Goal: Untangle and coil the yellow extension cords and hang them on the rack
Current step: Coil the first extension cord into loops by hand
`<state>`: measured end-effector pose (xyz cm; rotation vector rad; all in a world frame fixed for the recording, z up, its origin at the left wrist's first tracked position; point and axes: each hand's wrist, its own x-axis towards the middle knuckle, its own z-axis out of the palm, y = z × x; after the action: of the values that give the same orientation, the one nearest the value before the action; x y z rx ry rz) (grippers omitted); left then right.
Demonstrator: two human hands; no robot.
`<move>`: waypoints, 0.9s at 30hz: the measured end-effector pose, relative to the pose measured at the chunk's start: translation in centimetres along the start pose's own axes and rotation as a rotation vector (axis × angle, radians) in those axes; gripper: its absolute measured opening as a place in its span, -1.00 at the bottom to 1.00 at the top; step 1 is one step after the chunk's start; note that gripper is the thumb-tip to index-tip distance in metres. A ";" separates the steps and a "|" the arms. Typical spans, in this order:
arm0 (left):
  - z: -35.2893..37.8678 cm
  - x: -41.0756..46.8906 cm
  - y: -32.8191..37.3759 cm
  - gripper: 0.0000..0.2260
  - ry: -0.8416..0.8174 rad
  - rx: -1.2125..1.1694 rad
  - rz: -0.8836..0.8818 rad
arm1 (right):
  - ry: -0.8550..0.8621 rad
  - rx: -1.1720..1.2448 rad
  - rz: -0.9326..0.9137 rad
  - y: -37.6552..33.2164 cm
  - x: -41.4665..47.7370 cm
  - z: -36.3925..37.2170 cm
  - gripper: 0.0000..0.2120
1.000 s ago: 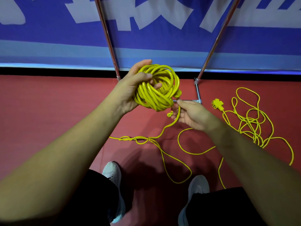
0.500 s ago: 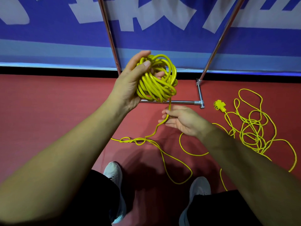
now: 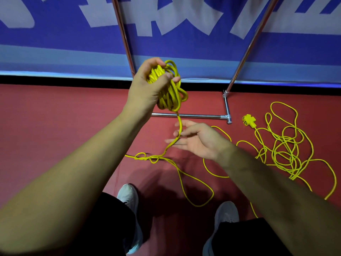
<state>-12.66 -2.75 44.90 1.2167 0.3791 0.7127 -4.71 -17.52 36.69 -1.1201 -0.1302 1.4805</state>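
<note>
The left hand (image 3: 147,89) gripped a bundled coil of yellow extension cord (image 3: 171,97), fingers and thumb curled round it, raised in front of the chrome tube rack (image 3: 190,116). The right hand (image 3: 197,140) hung below with fingers loosely spread, the coil's trailing strand (image 3: 179,120) crossing them. Another thin yellow cord (image 3: 282,145) lay tangled on the red floor (image 3: 55,126), right of the rack's foot
</note>
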 end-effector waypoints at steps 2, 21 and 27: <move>-0.6 0.3 -0.3 -0.82 0.013 0.077 0.030 | 0.004 -0.035 0.000 -0.1 -0.2 0.4 -0.64; -2.9 0.9 -0.6 -0.81 -0.087 0.634 0.104 | -0.225 -0.199 0.041 -1.9 -3.3 2.7 -0.59; -3.7 1.1 -0.7 -0.79 -0.151 0.770 0.067 | -0.398 -0.289 0.065 -2.4 -3.5 1.6 -0.38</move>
<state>-13.90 0.50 43.17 2.0045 0.5092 0.5345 -4.77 -18.93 41.00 -1.0481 -0.6053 1.7691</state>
